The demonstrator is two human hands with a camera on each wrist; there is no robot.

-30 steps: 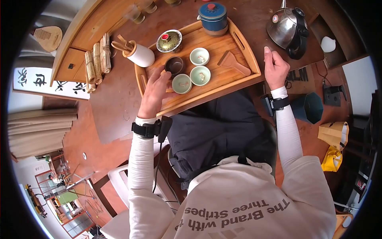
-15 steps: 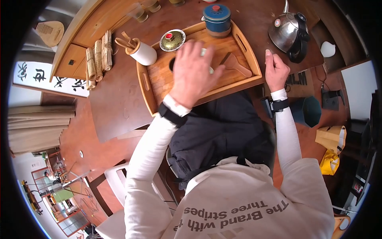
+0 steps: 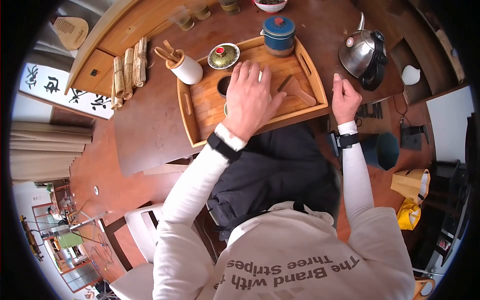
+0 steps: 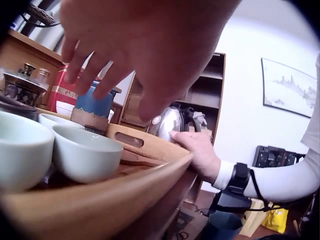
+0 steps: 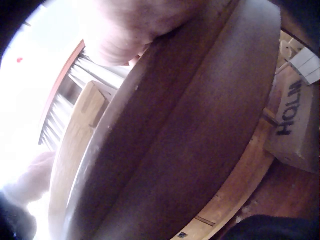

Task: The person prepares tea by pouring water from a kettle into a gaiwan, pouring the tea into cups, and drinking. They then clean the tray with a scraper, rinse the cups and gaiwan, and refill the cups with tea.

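Note:
My left hand (image 3: 250, 102) is spread palm down above the wooden tray (image 3: 187, 125), straight fingers over the tea cups. In the left wrist view that hand (image 4: 130, 55) hangs higher than two pale green cups (image 4: 87, 154), with nothing between its fingers. From above it hides most of the pale cups; a dark cup (image 3: 223, 87) shows beside its fingers. Beyond the fingertips stands a lidded gaiwan (image 3: 224, 56). A wooden scraper (image 3: 300, 92) lies right of the thumb. My right hand (image 3: 346, 100) rests at the table edge near the tray's right corner, fingers loosely curled, holding nothing.
A blue lidded pot (image 3: 279, 37) stands at the tray's far right. Left of the tray is a white holder (image 3: 188, 71) with wooden tools, then several bamboo scrolls (image 3: 129, 70). A steel kettle (image 3: 357, 52) stands beyond my right hand. A bin (image 3: 382, 150) stands below the table edge.
My left hand has moved right from beside the dark cup and the nearest pale cup to over the pale cups, its fingers straightening. The right hand stays at the table edge.

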